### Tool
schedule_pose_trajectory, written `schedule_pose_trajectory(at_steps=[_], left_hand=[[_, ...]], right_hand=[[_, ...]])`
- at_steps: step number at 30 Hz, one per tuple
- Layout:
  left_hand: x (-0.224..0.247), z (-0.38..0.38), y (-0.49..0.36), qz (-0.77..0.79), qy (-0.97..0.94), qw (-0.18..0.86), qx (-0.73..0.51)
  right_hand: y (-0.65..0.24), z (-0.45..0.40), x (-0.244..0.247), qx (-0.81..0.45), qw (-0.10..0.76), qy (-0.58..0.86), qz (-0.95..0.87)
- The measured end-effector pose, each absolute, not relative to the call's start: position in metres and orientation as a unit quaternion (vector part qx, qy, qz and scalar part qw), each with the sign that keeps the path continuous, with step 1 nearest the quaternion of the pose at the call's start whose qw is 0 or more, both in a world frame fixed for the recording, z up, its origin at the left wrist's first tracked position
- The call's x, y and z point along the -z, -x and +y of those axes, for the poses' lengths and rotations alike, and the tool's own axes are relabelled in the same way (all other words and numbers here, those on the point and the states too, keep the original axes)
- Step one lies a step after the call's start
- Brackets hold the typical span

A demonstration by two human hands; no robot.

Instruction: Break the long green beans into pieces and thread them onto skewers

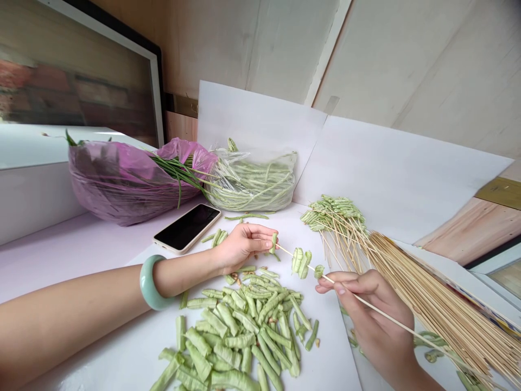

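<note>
I have both hands in view on my feed. My left hand (244, 247) is narrowed to a pinch, its fingertips (264, 244) closed on a short piece of green long bean (274, 243) at the tip of a thin bamboo skewer (287, 252). My right hand (368, 315) grips the same skewer further along, fingers curled around the shaft, and the skewer spans the gap between the two hands. A cluster of bean pieces (300, 263) sits on it just beside the left hand, and a single piece (318, 271) sits just ahead of the right fingers.

Below the left hand, a heap of cut bean pieces (240, 331) lies on a white sheet (122, 364), and a pale green bangle (150, 282) circles that wrist. Behind the left hand, a smartphone (187, 228) rests face up on the table (61, 255), near a clear plastic bag of whole long beans (252, 182) and a purple plastic bag (126, 182). Beyond the right hand is a bunch of skewers already loaded with bean pieces (334, 217), and beside that hand lies a thick bundle of bare bamboo skewers (431, 304).
</note>
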State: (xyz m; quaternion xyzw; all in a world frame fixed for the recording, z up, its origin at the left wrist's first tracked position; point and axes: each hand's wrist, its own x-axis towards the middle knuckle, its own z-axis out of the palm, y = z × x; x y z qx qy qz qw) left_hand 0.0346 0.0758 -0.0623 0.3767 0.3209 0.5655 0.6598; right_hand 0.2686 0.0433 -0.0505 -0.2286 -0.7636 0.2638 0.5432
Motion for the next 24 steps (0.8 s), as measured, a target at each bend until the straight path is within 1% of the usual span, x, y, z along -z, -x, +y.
schedule_pose_trajectory(at_steps=[14,24], left_hand=[[0.0632,0.0739,-0.035,0.298,-0.348,0.683,-0.568],[0.0625,0.0733,-0.033,0.269,-0.347,0.701,-0.561]], right_hand=[[-0.2685,0.0506,0.0559,-0.321,0.559,0.222,-0.732],[-0.2649,0.0462,0.054,-0.291,0.543,0.222,-0.756]])
